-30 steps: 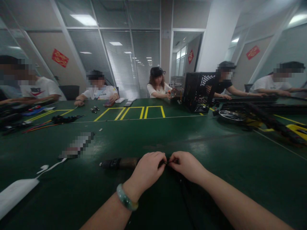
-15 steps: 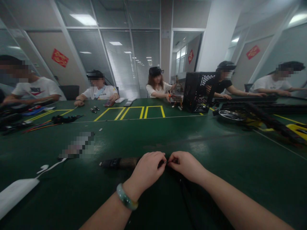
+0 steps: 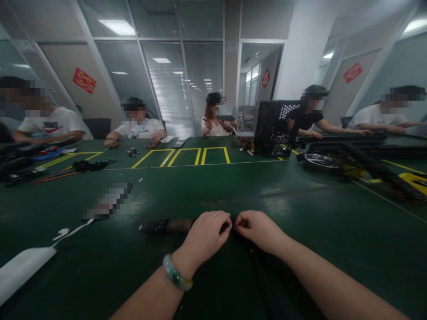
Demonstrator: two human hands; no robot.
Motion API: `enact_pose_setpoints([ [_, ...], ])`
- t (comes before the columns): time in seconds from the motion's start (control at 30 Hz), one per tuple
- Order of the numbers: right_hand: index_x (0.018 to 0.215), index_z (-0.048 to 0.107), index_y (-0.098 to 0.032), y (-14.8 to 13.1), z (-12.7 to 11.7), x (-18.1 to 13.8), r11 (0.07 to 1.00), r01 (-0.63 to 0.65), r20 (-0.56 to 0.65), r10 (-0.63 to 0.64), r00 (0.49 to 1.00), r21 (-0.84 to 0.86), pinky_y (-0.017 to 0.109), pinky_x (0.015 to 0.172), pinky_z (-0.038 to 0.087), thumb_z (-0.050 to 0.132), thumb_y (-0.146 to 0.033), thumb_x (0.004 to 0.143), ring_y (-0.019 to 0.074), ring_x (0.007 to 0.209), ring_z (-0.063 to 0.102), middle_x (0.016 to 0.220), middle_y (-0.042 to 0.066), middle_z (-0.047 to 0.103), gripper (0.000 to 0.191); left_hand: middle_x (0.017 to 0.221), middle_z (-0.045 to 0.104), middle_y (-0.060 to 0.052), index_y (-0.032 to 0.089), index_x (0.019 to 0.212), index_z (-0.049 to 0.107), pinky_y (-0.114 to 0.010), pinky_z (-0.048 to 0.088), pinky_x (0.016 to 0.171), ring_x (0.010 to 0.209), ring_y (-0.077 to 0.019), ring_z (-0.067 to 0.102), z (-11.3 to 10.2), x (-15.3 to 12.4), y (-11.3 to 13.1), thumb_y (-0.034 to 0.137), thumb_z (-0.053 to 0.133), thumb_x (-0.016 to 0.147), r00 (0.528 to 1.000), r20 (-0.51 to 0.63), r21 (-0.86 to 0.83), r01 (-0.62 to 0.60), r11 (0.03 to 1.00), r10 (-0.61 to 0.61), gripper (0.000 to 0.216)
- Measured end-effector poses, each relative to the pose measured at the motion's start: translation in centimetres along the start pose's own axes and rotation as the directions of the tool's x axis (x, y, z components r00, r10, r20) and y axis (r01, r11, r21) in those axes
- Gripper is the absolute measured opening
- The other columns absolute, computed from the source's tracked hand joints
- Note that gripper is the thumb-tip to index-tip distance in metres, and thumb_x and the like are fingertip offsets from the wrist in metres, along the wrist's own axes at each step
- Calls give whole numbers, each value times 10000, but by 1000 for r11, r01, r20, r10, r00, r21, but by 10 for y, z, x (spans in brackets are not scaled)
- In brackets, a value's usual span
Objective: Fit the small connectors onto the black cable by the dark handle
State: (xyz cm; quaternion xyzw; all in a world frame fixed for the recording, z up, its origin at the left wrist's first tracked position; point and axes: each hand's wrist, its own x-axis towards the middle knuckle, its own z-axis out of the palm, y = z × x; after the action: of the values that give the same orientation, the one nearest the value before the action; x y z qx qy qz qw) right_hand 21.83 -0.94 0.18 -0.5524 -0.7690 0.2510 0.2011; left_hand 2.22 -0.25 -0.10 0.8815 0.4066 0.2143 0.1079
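My left hand (image 3: pixel 210 231), with a green bangle (image 3: pixel 176 273) on its wrist, is closed in a pinch; a tiny bright tip shows at its fingertips. Facing it, my right hand (image 3: pixel 256 229) is also pinched, and what lies in its fingers is too small to name. A narrow gap separates the two sets of fingertips. Behind my left hand lies a dark electric screwdriver (image 3: pixel 176 226), its bit end pointing left and its other end hidden by that hand. From under my right hand a black cable (image 3: pixel 252 253) runs down toward me.
On the green table (image 3: pixel 200 191) a phone (image 3: pixel 110 200) lies to the left, joined by a white cord to a white object (image 3: pixel 23 266). Wires (image 3: pixel 86 166) lie at far left. A black computer case (image 3: pixel 276 129) and dark frame parts (image 3: pixel 367 164) stand right. Several people sit opposite.
My hands have stayed almost in place. Across the table, a person beside the computer case has drawn their hands back and now holds a dark flat part up in front of them.
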Motion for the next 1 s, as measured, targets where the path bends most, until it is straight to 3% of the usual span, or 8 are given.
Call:
enact_pose_setpoints([
  [0.3, 850, 712, -225, 2, 0, 0, 1000, 5, -2, -5, 1000, 3, 216, 605, 397, 611, -265, 825, 141, 725, 624, 801, -10, 703, 111, 1050, 647, -6, 247, 1004, 601, -385, 438, 906, 978, -203, 592, 1, 0, -1, 233, 562, 872, 1000, 3, 5, 7, 1000, -7, 139],
  [1.0, 847, 705, -233, 5, 1, 0, 1000, 17, 8, -17, 1000, 6, 218, 602, 395, 607, -286, 830, 139, 708, 618, 805, -19, 700, 113, 1019, 636, -7, 230, 927, 587, -368, 433, 884, 951, -201, 587, 0, 0, 0, 192, 560, 861, 1000, 24, 26, -9, 1000, 8, 81],
])
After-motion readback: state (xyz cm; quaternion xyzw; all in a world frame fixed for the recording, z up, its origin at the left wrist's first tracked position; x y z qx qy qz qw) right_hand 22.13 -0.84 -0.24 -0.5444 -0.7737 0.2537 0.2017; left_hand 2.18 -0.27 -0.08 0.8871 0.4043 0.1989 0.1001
